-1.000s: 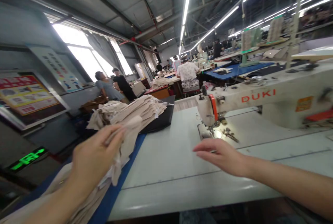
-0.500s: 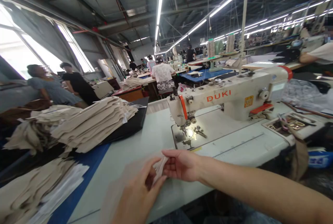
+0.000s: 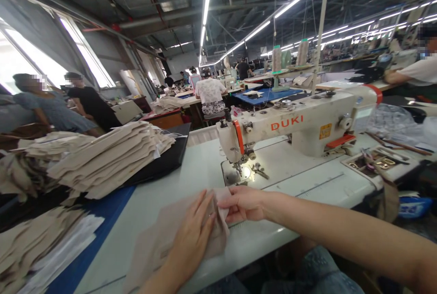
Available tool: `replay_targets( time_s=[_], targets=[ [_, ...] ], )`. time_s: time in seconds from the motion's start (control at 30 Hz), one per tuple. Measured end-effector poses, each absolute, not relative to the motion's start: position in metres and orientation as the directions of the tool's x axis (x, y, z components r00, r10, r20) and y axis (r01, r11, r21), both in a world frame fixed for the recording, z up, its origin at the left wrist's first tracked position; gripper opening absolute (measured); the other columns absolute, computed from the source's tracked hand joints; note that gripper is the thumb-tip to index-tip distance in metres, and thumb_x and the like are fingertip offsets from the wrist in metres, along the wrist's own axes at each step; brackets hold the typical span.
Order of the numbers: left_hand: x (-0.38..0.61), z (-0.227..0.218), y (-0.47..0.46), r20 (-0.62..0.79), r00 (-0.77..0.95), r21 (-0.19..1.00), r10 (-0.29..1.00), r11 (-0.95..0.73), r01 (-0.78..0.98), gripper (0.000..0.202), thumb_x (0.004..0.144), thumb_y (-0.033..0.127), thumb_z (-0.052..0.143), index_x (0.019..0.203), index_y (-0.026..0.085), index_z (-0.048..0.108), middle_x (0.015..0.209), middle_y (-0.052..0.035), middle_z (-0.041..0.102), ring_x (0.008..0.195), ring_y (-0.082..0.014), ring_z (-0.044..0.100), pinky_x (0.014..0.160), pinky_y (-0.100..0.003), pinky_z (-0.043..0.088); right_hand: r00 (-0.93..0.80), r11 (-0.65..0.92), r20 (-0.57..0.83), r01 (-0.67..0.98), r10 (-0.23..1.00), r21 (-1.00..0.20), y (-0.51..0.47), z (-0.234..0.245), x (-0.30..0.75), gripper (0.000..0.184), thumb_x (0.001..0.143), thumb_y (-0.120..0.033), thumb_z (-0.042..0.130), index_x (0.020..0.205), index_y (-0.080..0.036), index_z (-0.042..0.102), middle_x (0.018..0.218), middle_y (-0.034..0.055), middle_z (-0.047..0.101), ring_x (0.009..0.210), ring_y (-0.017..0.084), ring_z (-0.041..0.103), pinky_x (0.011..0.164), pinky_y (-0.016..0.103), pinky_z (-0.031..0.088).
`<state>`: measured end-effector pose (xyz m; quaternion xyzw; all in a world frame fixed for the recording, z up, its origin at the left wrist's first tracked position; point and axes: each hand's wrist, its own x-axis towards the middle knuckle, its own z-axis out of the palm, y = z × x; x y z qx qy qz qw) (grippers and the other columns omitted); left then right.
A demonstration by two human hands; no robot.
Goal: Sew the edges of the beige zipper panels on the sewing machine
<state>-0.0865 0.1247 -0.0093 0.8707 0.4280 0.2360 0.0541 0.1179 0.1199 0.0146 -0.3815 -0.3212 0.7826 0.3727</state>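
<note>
A thin beige fabric piece (image 3: 165, 228) lies on the pale sewing table, in front of the sewing machine (image 3: 307, 123). My left hand (image 3: 191, 239) rests flat on it with the fingers stretched out. At the fabric's right edge, my right hand (image 3: 246, 203) pinches a lifted corner between thumb and fingers. Both hands are close together, a little nearer to me than the needle plate (image 3: 235, 174). The fabric is apart from the presser foot. My left hand and forearm hide part of the cloth.
Stacked beige cut pieces (image 3: 112, 157) lie on a black sheet at the left. More beige and white pieces (image 3: 44, 244) sit nearer. A tray (image 3: 377, 164) with scissors and metal parts is at the right. Several people work or stand farther back.
The fabric now lies spread on the table beneath my left hand, which has flattened out. My right hand has gone from a loose curl to a pinch on its edge. The view has shifted slightly.
</note>
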Motion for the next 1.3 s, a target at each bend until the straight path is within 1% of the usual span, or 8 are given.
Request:
replay_targets(
  time_s=[0.2,0.37,0.7,0.87,0.97,1.07,1.23,1.3],
  targets=[
    [-0.064,-0.025,0.134,0.052,0.572,0.091,0.819,-0.574,0.814,0.058,0.098,0.042,0.024,0.149,0.016,0.035,0.152,-0.0124,0.04,0.139,-0.0281,0.039,0.111,-0.052,0.035,-0.261,-0.456,-0.418,-0.105,0.87,-0.884,0.134,0.01,0.141,0.024,0.072,-0.01,0.076,0.075,-0.017,0.053,0.054,-0.0095,0.053,0.045,0.005,0.051,0.052,0.016,0.049],
    [-0.05,-0.012,0.129,-0.054,0.486,0.0,0.872,-0.486,0.874,0.057,0.097,0.04,0.028,0.15,0.019,0.033,0.156,-0.0105,0.031,0.143,-0.0288,0.032,0.113,-0.053,0.028,-0.284,-0.435,-0.442,0.09,0.851,-0.896,0.129,0.016,0.147,0.013,0.078,-0.015,0.07,0.076,-0.016,0.057,0.053,-0.0064,0.058,0.044,0.007,0.054,0.046,0.016,0.047],
    [-0.044,-0.004,0.128,-0.079,0.451,-0.014,0.889,-0.454,0.891,0.054,0.097,0.037,0.031,0.148,0.022,0.038,0.156,-0.0134,0.031,0.143,-0.0314,0.032,0.111,-0.056,0.031,-0.24,-0.347,-0.438,0.339,0.866,-0.874,0.114,0.015,0.155,0.02,0.073,-0.013,0.07,0.085,-0.019,0.055,0.052,-0.0093,0.056,0.044,0.01,0.06,0.047,0.018,0.05],
    [-0.033,-0.003,0.141,0.095,0.554,0.048,0.827,-0.56,0.827,0.05,0.095,0.026,0.033,0.142,0.016,0.046,0.153,-0.0159,0.037,0.141,-0.0314,0.036,0.11,-0.056,0.033,-0.156,-0.255,-0.368,0.479,0.917,-0.84,0.12,0.013,0.156,0.034,0.077,-0.012,0.066,0.108,-0.017,0.052,0.052,-0.01,0.055,0.044,0.012,0.059,0.047,0.021,0.048],
    [-0.022,-0.004,0.146,0.099,0.649,0.123,0.754,-0.657,0.744,0.05,0.096,0.026,0.032,0.143,0.015,0.045,0.152,-0.015,0.038,0.14,-0.0274,0.037,0.112,-0.05,0.034,-0.123,-0.144,-0.268,0.598,0.956,-0.788,0.121,0.013,0.159,0.047,0.075,-0.013,0.068,0.119,-0.016,0.051,0.056,-0.0077,0.057,0.049,0.015,0.06,0.052,0.024,0.047],
    [-0.016,-0.005,0.147,-0.015,0.694,0.155,0.72,-0.684,0.713,0.053,0.097,0.039,0.035,0.145,0.017,0.042,0.153,-0.013,0.038,0.141,-0.0278,0.035,0.113,-0.052,0.032,-0.099,-0.016,-0.127,0.721,0.987,-0.693,0.118,0.014,0.166,0.059,0.072,-0.016,0.071,0.127,-0.016,0.05,0.073,0.0005,0.066,0.074,0.022,0.066,0.067,0.029,0.046],
    [-0.016,-0.008,0.151,-0.052,0.708,0.153,0.704,-0.695,0.703,0.06,0.095,0.049,0.038,0.149,0.022,0.035,0.157,-0.0091,0.03,0.145,-0.0272,0.027,0.115,-0.053,0.026,-0.263,0.263,0.064,0.858,0.963,-0.441,0.113,0.012,0.174,0.016,0.085,-0.02,0.06,0.098,-0.019,0.068,0.09,0.0065,0.069,0.089,0.022,0.063,0.077,0.03,0.043],
    [-0.015,-0.008,0.151,-0.071,0.701,0.164,0.709,-0.685,0.71,0.064,0.094,0.05,0.042,0.15,0.02,0.033,0.158,-0.0098,0.028,0.146,-0.0276,0.024,0.116,-0.053,0.024,-0.421,0.447,0.15,0.844,0.894,-0.295,0.111,0.007,0.174,0.014,0.089,-0.017,0.055,0.088,-0.017,0.069,0.089,0.0072,0.069,0.087,0.02,0.061,0.075,0.028,0.043]
  ],
)
